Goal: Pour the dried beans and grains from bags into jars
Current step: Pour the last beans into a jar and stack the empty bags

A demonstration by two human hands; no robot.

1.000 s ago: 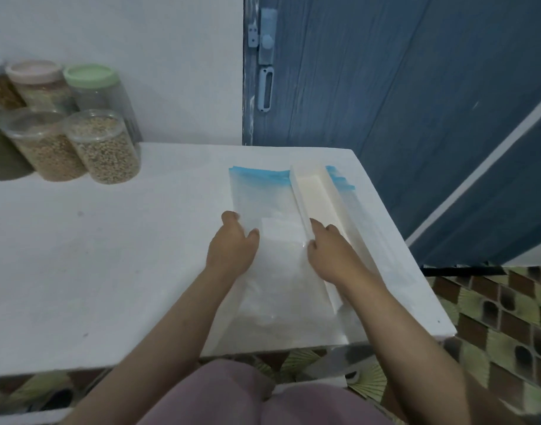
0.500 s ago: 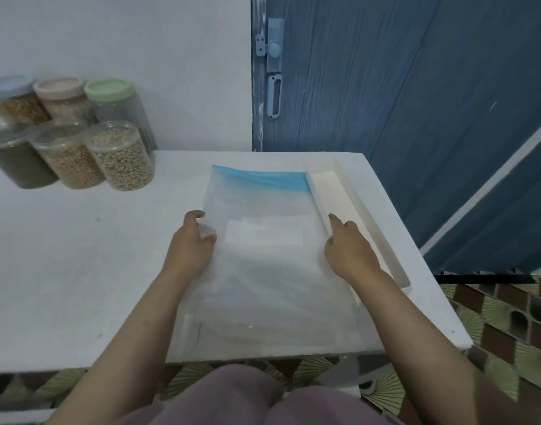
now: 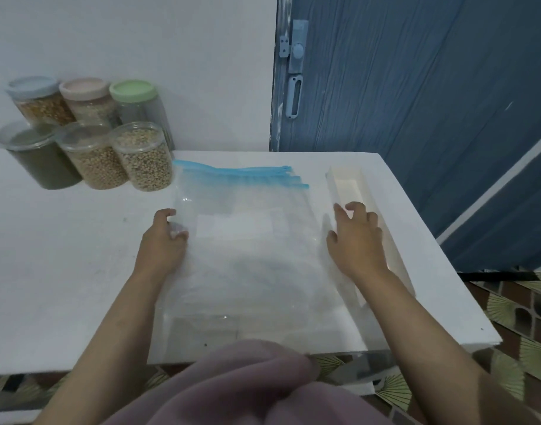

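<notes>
This looks like a corner of someone's home, a plain pantry or kitchen nook. A white table (image 3: 64, 271) is pushed against a bare white wall (image 3: 156, 56) across the upper left of the frame. At the table's far left corner stand six clear storage jars (image 3: 91, 133) filled with dried beans and grains, the back three with pastel lids. The upper right is taken up by a blue-painted wooden door (image 3: 416, 102) with a bolt and handle (image 3: 295, 72) near its edge. In the lower right, below the table's edge, patterned floor tiles (image 3: 514, 317) in brown and green show.
</notes>
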